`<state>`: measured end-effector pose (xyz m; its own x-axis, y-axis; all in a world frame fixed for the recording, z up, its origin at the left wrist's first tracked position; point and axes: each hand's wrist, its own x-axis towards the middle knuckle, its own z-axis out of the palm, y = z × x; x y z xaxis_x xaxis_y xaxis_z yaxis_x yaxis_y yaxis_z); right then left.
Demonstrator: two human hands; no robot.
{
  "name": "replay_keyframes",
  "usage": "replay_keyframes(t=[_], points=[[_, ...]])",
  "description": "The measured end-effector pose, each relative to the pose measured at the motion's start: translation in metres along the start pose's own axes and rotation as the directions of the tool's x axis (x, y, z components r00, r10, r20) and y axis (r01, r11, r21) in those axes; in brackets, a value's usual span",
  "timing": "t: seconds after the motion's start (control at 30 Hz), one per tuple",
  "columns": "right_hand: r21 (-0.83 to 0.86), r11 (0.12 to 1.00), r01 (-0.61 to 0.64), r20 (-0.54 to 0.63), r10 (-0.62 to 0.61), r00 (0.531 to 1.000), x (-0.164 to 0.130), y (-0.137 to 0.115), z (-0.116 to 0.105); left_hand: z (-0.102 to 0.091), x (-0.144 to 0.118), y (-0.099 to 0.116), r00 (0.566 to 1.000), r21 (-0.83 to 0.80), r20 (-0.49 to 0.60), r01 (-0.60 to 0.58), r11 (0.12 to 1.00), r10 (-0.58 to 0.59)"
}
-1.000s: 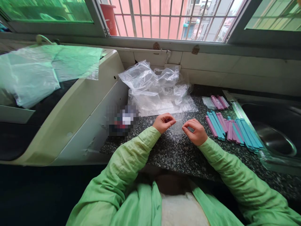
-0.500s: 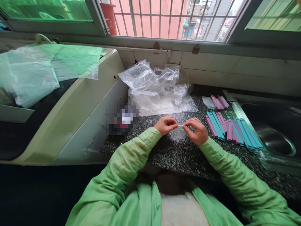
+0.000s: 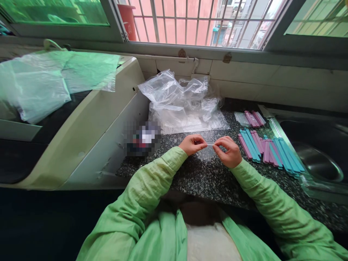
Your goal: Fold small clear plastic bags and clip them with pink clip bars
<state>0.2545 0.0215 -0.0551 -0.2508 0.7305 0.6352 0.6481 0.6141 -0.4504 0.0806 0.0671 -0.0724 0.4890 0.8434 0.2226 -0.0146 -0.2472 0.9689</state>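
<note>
No readable text, labels, brands or numbers anywhere. The one candidate, a small object (image 3: 142, 138) on the countertop (image 3: 206, 177) by the white appliance (image 3: 89, 123), is pixelated out. Coloured sticks (image 3: 268, 149) and clear plastic bags (image 3: 182, 101) carry no visible print.

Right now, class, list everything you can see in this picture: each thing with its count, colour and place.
small clear bag: one, transparent, pinched between both hands
plastic sticks: many, pink and blue, right of the hands
clear bags pile: several, transparent, behind the hands
countertop: one, speckled black
sink: one, steel, far right
white appliance: one, left
plastic sheet: one, clear, on the appliance
left hand: one
right hand: one
</note>
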Motion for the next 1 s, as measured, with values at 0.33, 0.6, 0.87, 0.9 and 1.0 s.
replay_keyframes(t=[0.33, 0.6, 0.87, 0.9, 1.0], points=[[0.065, 0.990, -0.129, -0.142, 0.137, 0.980, -0.002, 0.007, 0.000, 0.000, 0.001, -0.001, 0.992, -0.115, -0.121, 0.018, 0.993, -0.032], [0.020, 0.991, -0.135, -0.092, 0.136, 0.986, -0.003, 0.007, 0.005, -0.002, 0.000, 0.001, 0.992, -0.066, -0.128, 0.016, 0.998, -0.024], [-0.389, 0.913, -0.121, -0.083, 0.096, 0.992, -0.003, 0.039, -0.021, -0.007, 0.000, 0.003, 0.986, -0.026, -0.165, 0.012, 1.000, -0.016], [-0.478, 0.864, -0.157, -0.110, 0.118, 0.987, -0.005, 0.049, -0.028, -0.008, 0.000, 0.004, 0.986, -0.026, -0.169, 0.013, 1.000, -0.017], [-0.638, 0.706, -0.307, -0.195, 0.237, 0.952, -0.014, 0.078, -0.048, -0.009, 0.000, 0.005, 0.984, -0.036, -0.176, 0.016, 0.999, -0.023]])
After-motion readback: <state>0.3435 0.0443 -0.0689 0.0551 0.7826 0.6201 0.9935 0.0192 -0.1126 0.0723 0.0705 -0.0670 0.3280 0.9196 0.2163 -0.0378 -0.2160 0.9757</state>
